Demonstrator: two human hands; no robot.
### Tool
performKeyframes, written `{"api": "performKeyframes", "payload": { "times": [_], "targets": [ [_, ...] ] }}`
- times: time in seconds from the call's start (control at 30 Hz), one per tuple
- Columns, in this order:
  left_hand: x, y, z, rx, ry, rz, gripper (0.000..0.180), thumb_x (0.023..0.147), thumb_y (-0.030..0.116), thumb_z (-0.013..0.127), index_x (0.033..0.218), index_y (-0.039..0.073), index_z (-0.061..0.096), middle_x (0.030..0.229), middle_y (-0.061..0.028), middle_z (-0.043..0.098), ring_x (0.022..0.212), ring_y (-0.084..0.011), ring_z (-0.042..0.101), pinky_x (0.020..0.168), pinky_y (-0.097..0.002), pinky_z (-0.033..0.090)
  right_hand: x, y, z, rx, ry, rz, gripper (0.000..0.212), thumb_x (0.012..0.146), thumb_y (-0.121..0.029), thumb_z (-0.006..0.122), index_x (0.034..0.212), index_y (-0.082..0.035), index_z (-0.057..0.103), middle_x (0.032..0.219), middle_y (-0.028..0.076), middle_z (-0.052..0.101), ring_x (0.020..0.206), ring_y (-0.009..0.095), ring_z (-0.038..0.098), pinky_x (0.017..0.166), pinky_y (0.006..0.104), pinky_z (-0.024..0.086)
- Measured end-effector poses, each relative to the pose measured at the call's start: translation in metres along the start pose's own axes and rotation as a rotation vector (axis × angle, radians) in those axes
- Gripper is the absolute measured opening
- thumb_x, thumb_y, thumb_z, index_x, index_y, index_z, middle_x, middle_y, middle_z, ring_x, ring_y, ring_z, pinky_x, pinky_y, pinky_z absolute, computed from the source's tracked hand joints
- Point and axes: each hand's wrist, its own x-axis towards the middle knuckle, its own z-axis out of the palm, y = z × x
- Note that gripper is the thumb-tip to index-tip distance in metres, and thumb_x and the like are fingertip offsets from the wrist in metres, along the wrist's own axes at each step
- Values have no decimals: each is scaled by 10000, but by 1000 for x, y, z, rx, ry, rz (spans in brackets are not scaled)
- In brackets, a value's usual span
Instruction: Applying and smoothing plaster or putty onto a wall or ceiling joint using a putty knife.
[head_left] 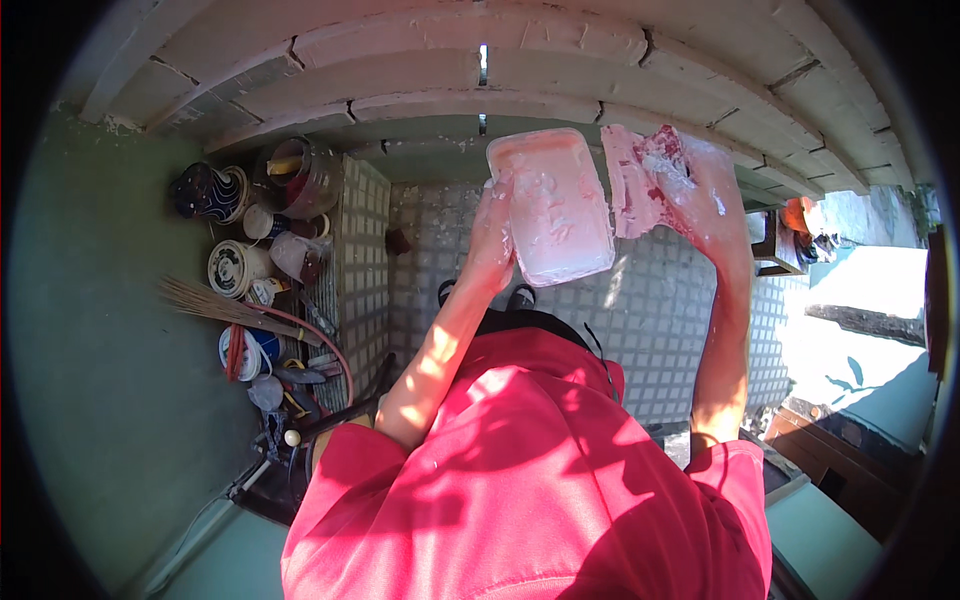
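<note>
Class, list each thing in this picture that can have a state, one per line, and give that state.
Rectangular tub: held up, smeared with white paste.
Left hand: gripping the tub's edge.
Right hand: paste-coated, holding a flat scraper.
Flat scraper: covered in paste.
Broom: lying among pots.

A smooth plastic tub [553,205], smeared with wet glossy white paste, is showing beside a flat scraper [630,180] caked in the same rough paste.

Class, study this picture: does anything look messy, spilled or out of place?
Yes. White paste coats the right hand and its wide scraper, and smears the left hand gripping the rectangular tub. Cans and a broom lie jumbled along the green wall.
</note>
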Motion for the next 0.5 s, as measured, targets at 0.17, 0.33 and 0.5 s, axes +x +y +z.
{"api": "performKeyframes", "payload": {
  "times": [0.17,0.33,0.5],
  "targets": [
    [3,-18,9,18,25,22,590,963,467,438,1334,12,379,1248,-146,527,1110,-231,563,934,-375,488,3,14,-8,-14,-78,-78,324,794,-259,547,879,54,565,858,258,577,847,437,524,749,470,401],
    [-1,-29,19,32,48,43,578,967,458,436,1338,21,371,1252,-137,519,1115,-221,556,932,-371,488,-12,27,9,-27,-136,-13,299,760,-220,522,900,42,563,939,263,570,930,457,486,812,496,389],
    [0,-39,30,48,55,71,514,969,433,465,1265,15,410,1175,-108,533,1079,-176,540,915,-337,456,-21,11,0,-133,-128,21,249,755,-173,497,859,47,549,918,246,577,915,447,496,810,499,397]
  ]
}}
